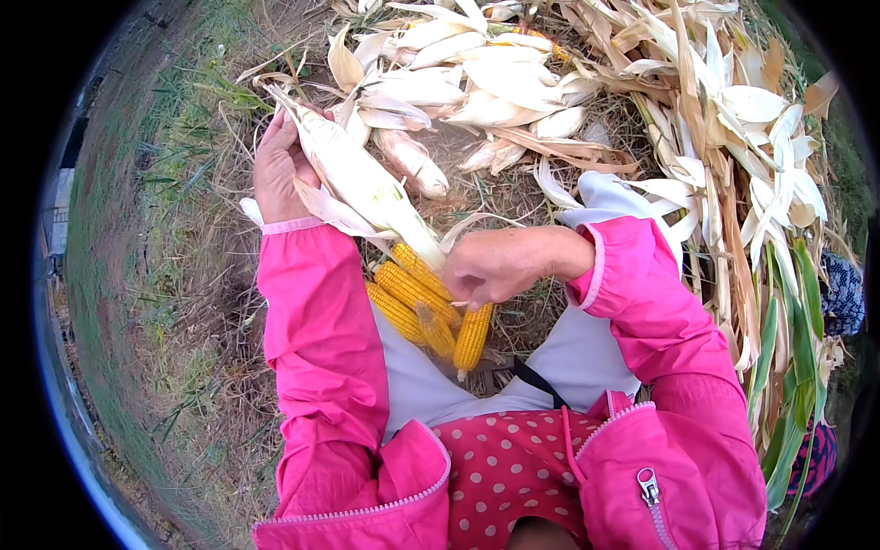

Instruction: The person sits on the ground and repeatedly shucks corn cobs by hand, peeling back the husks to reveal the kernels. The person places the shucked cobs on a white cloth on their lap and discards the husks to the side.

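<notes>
An ear of corn in its pale husk (364,175) lies slanted between my hands. My left hand (285,158) holds it near its upper left end, the fingers partly hidden behind the husk. At its lower right end my right hand (505,265) is closed on the husk, with the fingertips turned down and partly hidden. Below, between my legs, several bare yellow corn cobs (412,289) lie together. One more yellow cob (473,340) is just under my right fingertips; whether they touch it is unclear.
Several husked ears (481,82) are heaped on the ground ahead. Dry corn stalks with husks (715,172) are piled along the right, green leaves (801,330) among them. Patterned cloth (842,292) shows at the far right edge. Grass and dry straw (185,275) cover the ground at left.
</notes>
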Available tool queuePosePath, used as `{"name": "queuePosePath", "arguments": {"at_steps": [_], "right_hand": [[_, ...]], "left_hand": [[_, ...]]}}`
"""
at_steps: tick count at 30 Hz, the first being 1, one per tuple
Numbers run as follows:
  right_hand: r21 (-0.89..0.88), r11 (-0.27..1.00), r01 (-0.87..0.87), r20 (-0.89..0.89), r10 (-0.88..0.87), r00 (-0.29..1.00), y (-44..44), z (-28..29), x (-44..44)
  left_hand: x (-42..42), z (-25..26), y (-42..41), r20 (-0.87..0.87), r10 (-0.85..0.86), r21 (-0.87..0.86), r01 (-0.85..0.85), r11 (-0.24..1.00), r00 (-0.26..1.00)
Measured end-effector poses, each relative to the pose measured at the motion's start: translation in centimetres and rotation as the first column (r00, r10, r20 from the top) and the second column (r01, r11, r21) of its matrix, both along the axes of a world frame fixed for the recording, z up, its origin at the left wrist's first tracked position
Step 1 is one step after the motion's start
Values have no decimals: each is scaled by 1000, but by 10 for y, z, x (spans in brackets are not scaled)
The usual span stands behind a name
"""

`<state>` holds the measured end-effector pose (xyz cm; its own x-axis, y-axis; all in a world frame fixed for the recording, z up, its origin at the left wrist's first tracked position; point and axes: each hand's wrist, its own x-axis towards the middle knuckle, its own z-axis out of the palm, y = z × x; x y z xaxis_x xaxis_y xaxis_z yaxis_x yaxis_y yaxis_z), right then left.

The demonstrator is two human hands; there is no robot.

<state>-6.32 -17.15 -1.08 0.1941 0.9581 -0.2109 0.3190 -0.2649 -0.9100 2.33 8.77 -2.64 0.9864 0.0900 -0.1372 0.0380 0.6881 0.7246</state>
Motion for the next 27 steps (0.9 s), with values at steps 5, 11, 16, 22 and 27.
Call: {"name": "queuePosePath", "arguments": {"at_steps": [5, 11, 16, 22, 27], "right_hand": [[-187, 978, -93, -88, 78, 993, -6, -11, -15], [-226, 974, 26, -17, -31, 999, -13, 0, -8], [170, 686, 707, -278, -655, 703, -14, 24, 31], [131, 646, 752, -273, -706, 654, 12, 1, 31], [165, 522, 837, -320, -774, 546, 11, -3, 31]], "left_hand": [[-6, 7, 2, -26, 21, -37, -22, 999, 999], [0, 1, -8, 117, -88, -26, 92, 995, 989], [-8, 9, -40, 178, -202, -38, 212, 977, 963], [-24, 11, -70, 247, -293, -252, 354, 901, 923], [-26, 27, -71, 94, -259, -38, 263, 964, 961]]}}
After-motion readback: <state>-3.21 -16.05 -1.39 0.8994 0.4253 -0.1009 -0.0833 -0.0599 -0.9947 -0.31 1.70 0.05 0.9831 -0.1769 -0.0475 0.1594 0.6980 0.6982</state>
